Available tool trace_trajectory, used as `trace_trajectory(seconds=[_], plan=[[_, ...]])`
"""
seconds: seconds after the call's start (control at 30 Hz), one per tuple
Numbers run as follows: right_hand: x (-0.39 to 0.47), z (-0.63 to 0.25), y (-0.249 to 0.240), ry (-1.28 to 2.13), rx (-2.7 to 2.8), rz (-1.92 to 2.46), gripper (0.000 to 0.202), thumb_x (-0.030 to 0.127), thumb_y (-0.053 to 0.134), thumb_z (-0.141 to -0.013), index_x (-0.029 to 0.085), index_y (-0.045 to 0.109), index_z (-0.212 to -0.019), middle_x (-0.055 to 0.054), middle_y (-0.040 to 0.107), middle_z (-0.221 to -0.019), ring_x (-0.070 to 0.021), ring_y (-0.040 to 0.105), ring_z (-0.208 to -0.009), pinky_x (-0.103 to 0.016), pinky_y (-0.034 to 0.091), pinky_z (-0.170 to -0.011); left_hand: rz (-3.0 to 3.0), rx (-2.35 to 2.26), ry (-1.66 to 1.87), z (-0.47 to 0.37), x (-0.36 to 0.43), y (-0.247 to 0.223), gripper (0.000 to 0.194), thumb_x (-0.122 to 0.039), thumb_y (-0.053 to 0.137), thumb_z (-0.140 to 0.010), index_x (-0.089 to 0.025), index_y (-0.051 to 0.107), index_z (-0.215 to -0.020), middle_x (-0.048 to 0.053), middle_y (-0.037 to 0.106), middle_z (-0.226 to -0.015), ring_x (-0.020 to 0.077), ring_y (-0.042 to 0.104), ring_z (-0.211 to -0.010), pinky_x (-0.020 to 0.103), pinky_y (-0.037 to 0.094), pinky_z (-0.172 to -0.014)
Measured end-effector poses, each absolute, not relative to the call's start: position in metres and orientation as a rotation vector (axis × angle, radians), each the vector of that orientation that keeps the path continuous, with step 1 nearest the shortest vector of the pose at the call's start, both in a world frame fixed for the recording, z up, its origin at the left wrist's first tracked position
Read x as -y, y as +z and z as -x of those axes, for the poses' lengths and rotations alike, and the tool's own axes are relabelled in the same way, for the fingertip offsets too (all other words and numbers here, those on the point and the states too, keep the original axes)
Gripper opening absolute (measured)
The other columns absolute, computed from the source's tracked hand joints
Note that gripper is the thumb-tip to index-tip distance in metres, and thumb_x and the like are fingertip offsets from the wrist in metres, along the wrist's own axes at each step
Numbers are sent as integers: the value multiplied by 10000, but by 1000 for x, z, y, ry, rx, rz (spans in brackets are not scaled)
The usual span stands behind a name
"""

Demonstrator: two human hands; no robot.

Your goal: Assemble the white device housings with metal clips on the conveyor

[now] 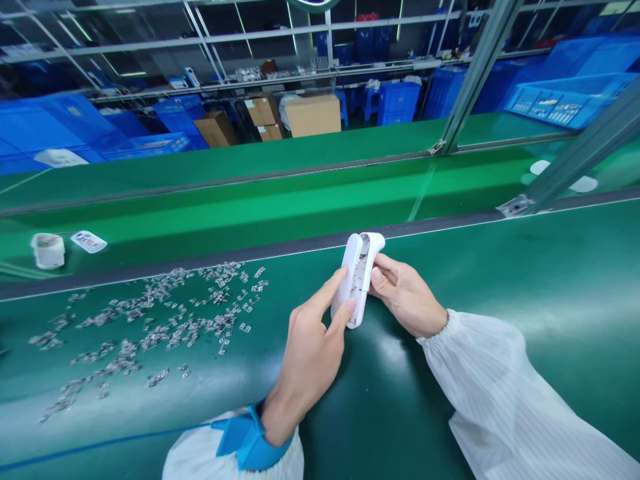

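Note:
A white plastic device (364, 280) with an open lengthwise gap stands tilted over the green work surface, near the middle of the view. Against its left side lies a long white cover (349, 270), slightly apart from the body at the top. My left hand (313, 340) grips the cover and the lower end of the device between thumb and index finger. My right hand (407, 297) holds the device's body from the right, its fingers partly hidden behind it. Small metal parts are faintly visible inside the gap.
Many small metal pieces (193, 330) lie scattered on the green table (565, 280) at the left. Beyond the dark edge, a green conveyor belt (300, 203) carries white parts at left and right. Slanted metal posts (477, 80) rise at the right. A blue cord trails from my left wrist.

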State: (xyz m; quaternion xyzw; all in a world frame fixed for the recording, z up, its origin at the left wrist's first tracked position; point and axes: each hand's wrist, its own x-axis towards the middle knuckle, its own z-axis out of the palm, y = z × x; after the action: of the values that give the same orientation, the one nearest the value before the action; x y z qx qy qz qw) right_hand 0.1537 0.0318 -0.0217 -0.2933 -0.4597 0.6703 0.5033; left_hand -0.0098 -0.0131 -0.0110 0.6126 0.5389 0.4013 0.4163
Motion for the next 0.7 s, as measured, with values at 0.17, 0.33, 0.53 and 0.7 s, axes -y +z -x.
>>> trace_trajectory(seconds=[0.17,0.33,0.53,0.7], plan=[[-32,-153,-19,1600,1125,705,353,356,617,-912,201,624,-1230,-93,670,-1227,-264,636,-1124,-420,516,-974,-1596,-1384,1029,12,11,-16,501,-259,560,-933,-356,473,-1416,-78,524,-1444,183,490,-1339,345,392,-1163],[-31,-152,-21,1622,1056,685,375,320,612,-921,231,576,-1284,-73,623,-1319,-243,593,-1209,-424,488,-1030,-1788,-1476,1102,11,12,-16,464,-238,581,-921,-338,532,-1371,-68,568,-1403,184,540,-1292,337,413,-1144],[-32,-152,-22,1544,1094,709,341,307,649,-896,221,608,-1223,-76,658,-1263,-239,625,-1163,-413,503,-1007,-1708,-1369,1055,10,11,-17,496,-263,559,-938,-343,472,-1420,-57,525,-1446,195,505,-1326,362,406,-1151],[-30,-148,-23,1419,1156,785,317,342,666,-877,204,635,-1160,-79,695,-1181,-229,651,-1112,-386,504,-994,-1681,-1335,1113,5,13,-24,492,-250,605,-910,-343,521,-1386,-53,529,-1442,206,478,-1349,385,350,-1186]])
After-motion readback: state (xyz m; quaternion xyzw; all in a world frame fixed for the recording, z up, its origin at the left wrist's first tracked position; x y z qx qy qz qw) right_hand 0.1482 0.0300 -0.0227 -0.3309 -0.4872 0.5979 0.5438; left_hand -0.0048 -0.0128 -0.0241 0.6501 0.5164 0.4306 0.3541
